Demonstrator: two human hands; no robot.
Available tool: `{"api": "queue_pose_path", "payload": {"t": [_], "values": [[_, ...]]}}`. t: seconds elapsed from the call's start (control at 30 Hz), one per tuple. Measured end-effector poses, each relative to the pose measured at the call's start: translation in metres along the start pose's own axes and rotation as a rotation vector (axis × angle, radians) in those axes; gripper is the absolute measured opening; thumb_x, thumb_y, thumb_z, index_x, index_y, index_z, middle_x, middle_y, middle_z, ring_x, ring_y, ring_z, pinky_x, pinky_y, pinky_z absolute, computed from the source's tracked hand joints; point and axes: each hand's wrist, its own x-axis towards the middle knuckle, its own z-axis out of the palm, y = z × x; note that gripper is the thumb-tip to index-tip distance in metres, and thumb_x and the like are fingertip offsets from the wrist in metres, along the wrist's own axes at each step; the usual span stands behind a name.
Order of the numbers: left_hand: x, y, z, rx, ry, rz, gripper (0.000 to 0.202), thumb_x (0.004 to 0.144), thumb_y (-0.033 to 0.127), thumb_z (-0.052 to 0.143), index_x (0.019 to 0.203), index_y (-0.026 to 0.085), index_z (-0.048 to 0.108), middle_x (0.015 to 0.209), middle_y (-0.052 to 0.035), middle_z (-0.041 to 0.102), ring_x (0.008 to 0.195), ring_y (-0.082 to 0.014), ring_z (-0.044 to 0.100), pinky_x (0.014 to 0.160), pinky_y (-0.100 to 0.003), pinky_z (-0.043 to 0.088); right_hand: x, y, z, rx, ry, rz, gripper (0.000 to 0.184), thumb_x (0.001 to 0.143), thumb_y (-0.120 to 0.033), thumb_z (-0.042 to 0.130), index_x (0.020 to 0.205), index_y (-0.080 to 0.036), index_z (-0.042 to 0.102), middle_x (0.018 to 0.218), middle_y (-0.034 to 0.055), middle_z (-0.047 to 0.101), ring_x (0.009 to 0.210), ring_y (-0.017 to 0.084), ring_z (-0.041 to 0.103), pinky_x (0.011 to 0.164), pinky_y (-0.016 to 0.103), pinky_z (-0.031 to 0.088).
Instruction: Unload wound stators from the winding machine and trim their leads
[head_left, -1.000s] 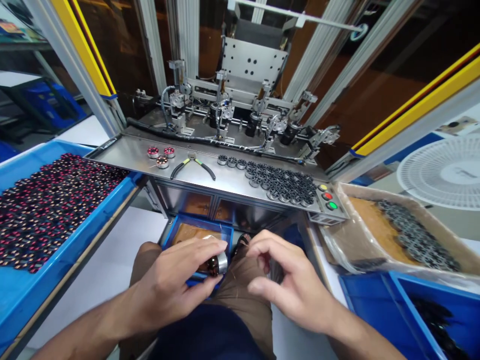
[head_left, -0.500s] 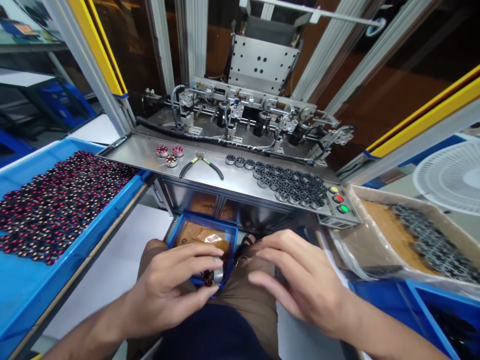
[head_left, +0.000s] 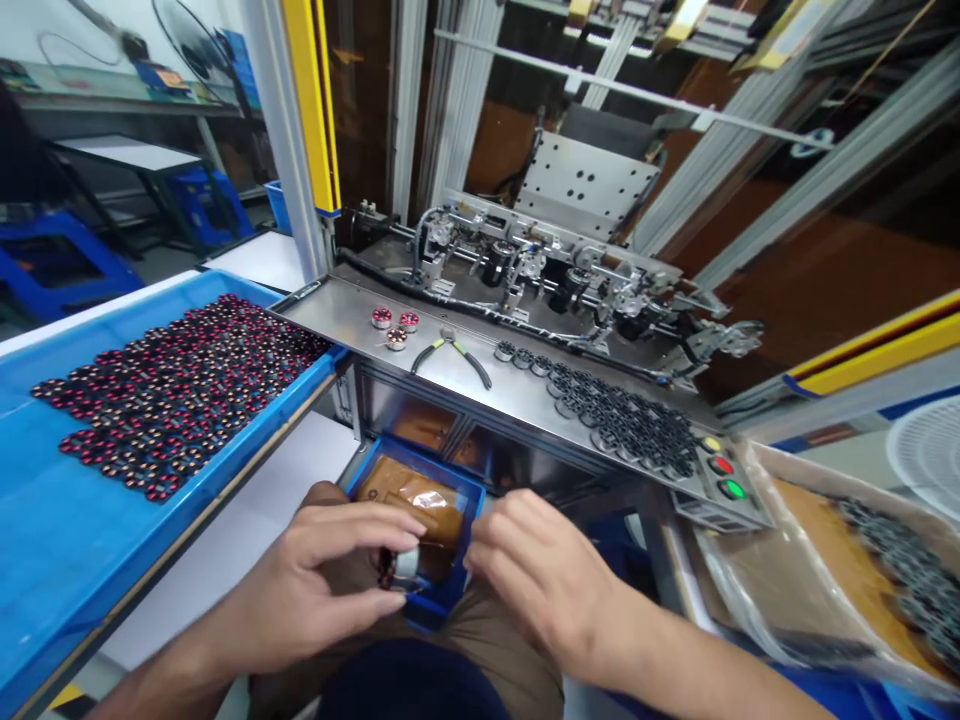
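My left hand (head_left: pixel 322 575) holds a wound motor stator (head_left: pixel 406 568) between thumb and fingers, its silver side facing right and dark copper windings on the left. My right hand (head_left: pixel 540 575) is just to its right, with thumb and fingers pinched together. Whatever sits in that pinch is hidden or too fine to see. Beyond both hands, on the metal ledge (head_left: pixel 352 335), are two red-wound stators (head_left: pixel 381 317) and one copper-wound stator (head_left: pixel 396 338). Cutting pliers (head_left: pixel 474 370) with green-and-black handles lie spread beside them. Rows of black unwound stators (head_left: pixel 626 415) cover the ledge's right part.
A blue tray (head_left: pixel 45 560) full of wound stators stands left. Behind the ledge is a winding machine (head_left: pixel 574 285). Coloured push buttons (head_left: pixel 722 466) sit at the ledge's right end, near a lined box (head_left: pixel 757 570) of stators. Below is a blue bin (head_left: pixel 474 500).
The right hand's fingers have gone from spread to pinched, and it has moved left towards the stator. The left hand still holds the stator. The view has shifted left.
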Motion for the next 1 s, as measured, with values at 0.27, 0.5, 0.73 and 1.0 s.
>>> {"api": "queue_pose_path", "payload": {"t": [0.27, 0.5, 0.73, 1.0], "values": [[-0.005, -0.016, 0.019, -0.164, 0.49, -0.216, 0.034, 0.076, 0.016, 0.077, 0.109, 0.021, 0.073, 0.115, -0.0087, 0.075, 0.102, -0.0228, 0.072, 0.089, -0.031, 0.06, 0.121, 0.115, 0.059, -0.116, 0.116, 0.912, 0.085, 0.082, -0.064, 0.062, 0.142, -0.009, 0.039, 0.142, 0.0238, 0.047, 0.134, 0.036, 0.042, 0.109, 0.05, 0.034], [-0.01, -0.014, 0.021, -0.471, 0.594, -0.305, 0.035, 0.075, 0.014, 0.079, 0.108, 0.02, 0.072, 0.12, -0.0093, 0.073, 0.102, -0.0216, 0.072, 0.091, -0.03, 0.06, 0.154, 0.139, 0.07, 0.009, -0.16, 1.26, 0.082, 0.072, -0.039, 0.075, 0.138, -0.004, 0.041, 0.129, 0.0288, 0.057, 0.122, 0.042, 0.055, 0.098, 0.054, 0.044], [-0.008, -0.01, 0.02, -0.771, 0.49, -0.364, 0.036, 0.076, 0.013, 0.078, 0.111, 0.017, 0.07, 0.118, -0.012, 0.074, 0.097, -0.0215, 0.074, 0.086, -0.03, 0.061, 0.114, 0.155, 0.043, 0.104, -0.008, 1.221, 0.058, 0.066, -0.012, 0.066, 0.122, -0.003, 0.056, 0.122, 0.0255, 0.062, 0.115, 0.036, 0.059, 0.098, 0.045, 0.046], [-0.004, -0.003, 0.025, -0.803, 0.48, -0.377, 0.037, 0.073, 0.011, 0.079, 0.108, 0.019, 0.071, 0.116, -0.0113, 0.074, 0.094, -0.0211, 0.074, 0.08, -0.029, 0.063, -0.008, 0.034, 0.037, 0.753, 0.23, 0.857, 0.051, 0.083, -0.03, 0.064, 0.13, -0.019, 0.049, 0.095, 0.0055, 0.065, 0.08, 0.017, 0.063, 0.072, 0.03, 0.054]]}}
